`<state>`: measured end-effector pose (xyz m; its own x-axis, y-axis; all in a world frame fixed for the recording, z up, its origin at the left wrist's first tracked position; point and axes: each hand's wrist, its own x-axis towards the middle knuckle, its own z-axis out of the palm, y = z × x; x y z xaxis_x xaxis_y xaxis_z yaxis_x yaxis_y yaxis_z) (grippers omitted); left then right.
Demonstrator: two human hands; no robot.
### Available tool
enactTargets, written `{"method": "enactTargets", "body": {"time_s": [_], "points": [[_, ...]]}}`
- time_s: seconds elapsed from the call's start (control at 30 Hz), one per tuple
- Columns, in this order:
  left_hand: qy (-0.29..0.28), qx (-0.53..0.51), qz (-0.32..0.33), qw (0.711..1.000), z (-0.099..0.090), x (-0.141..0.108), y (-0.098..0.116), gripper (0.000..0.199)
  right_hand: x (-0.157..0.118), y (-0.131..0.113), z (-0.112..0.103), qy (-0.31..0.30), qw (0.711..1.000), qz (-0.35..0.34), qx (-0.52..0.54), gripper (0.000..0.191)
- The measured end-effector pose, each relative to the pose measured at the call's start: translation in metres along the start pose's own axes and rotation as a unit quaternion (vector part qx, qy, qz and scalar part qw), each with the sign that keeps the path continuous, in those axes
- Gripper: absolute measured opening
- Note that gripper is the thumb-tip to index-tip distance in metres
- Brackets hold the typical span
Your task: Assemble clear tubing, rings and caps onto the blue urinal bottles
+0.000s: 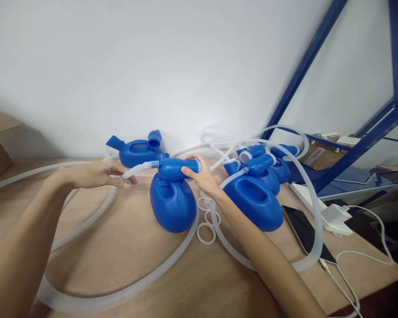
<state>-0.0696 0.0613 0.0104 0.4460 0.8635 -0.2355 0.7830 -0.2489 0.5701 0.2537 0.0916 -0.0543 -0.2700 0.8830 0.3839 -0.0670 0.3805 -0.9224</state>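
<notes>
A blue plastic bottle [174, 207] with a moulded handle stands on the table in front of me. Across its top lies a blue tube-shaped fitting [172, 169], and my right hand [199, 174] is wrapped round its right end, by a white rim. From the fitting's left end runs a translucent hose [137, 169]. My left hand [119, 173] pinches that hose a short way from the joint. Several white rings [206, 233] lie on the table right of the bottle.
More blue bottles with hoses [255, 203] stand at the right, another bottle [137, 153] at the back left. Loose hose [119, 300] loops over the table [146, 269]. A phone [307, 232], a power strip [334, 225] and a blue metal frame [305, 66] are at the right.
</notes>
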Motion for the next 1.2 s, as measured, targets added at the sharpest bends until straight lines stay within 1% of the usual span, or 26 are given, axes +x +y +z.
{"method": "enactTargets", "body": {"time_s": [0.1,0.2,0.27,0.37,0.47,0.53,0.6,0.7,0.8,0.9,1.0,1.07,1.13,1.2], "points": [[0.000,-0.045,0.009,0.999,-0.001,-0.004,0.010,0.043,0.000,0.001,-0.001,-0.007,1.000,0.001,0.008,0.049],[0.028,-0.053,0.044,0.997,0.001,0.001,0.015,0.044,0.002,0.005,-0.002,-0.006,1.000,0.005,0.011,0.049],[0.050,-0.077,0.061,0.994,0.004,0.006,0.015,0.042,0.003,0.007,-0.004,-0.004,1.000,0.007,0.009,0.049],[0.082,-0.139,0.045,0.986,0.008,0.012,0.012,0.045,0.003,0.009,-0.006,-0.006,1.000,0.005,-0.001,0.049],[0.095,-0.207,0.037,0.973,0.012,0.015,0.004,0.046,0.003,0.008,-0.006,-0.007,1.000,0.002,-0.001,0.050],[0.107,-0.248,0.047,0.962,0.014,0.017,-0.003,0.042,0.003,0.006,-0.005,-0.005,1.000,0.000,-0.001,0.050],[0.123,-0.265,0.060,0.954,0.015,0.019,-0.010,0.035,0.003,0.006,-0.005,-0.003,1.000,-0.003,-0.005,0.050],[0.134,-0.260,0.081,0.953,0.014,0.021,-0.015,0.027,0.002,0.007,-0.005,-0.004,1.000,-0.002,-0.004,0.051],[0.153,-0.233,0.103,0.955,0.013,0.021,-0.010,0.024,0.002,0.007,-0.004,-0.007,1.000,-0.001,-0.004,0.051],[0.197,-0.190,0.108,0.956,0.013,0.021,0.006,0.028,0.002,0.006,-0.003,-0.004,1.000,-0.006,-0.014,0.050],[0.247,-0.143,0.087,0.955,0.018,0.021,0.026,0.039,0.001,0.005,-0.002,0.004,1.000,-0.013,-0.025,0.051],[0.269,-0.110,0.076,0.954,0.021,0.021,0.038,0.044,0.001,0.004,-0.001,0.004,1.000,-0.013,-0.028,0.052],[0.272,-0.084,0.075,0.956,0.022,0.021,0.044,0.046,0.001,0.004,-0.001,0.004,0.999,-0.012,-0.029,0.052],[0.249,-0.069,0.081,0.963,0.022,0.020,0.046,0.049,0.001,0.002,-0.001,0.006,0.999,-0.013,-0.031,0.052]]}}
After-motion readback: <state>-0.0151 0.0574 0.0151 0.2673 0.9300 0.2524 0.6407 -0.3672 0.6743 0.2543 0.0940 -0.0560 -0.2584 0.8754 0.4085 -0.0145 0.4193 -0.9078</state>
